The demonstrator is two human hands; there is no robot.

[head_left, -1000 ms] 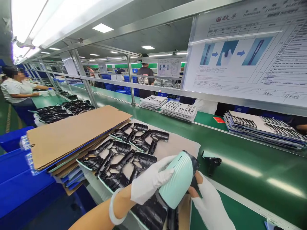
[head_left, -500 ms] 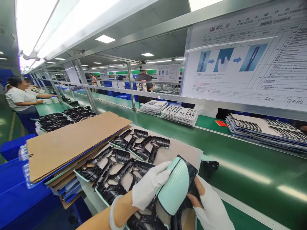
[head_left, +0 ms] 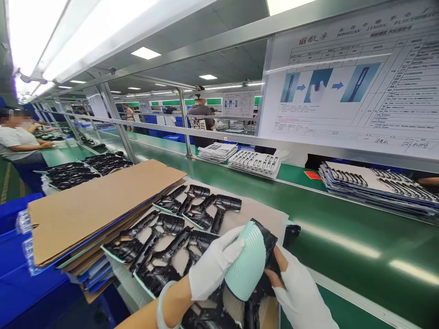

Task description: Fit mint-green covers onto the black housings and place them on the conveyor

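White-gloved L hand curled round mint-green ribbed plastic shell w/ glossy black housing; white-gloved R hand closed on far side; shell approx. more upright vs. a sec ago, just over near edge of beige sheet bearing black moulded parts.

A stack of brown cardboard sheets lies beside blue bins on the left, a printed instruction sheet hangs above the green table, and a person in a white shirt works farther down the line.
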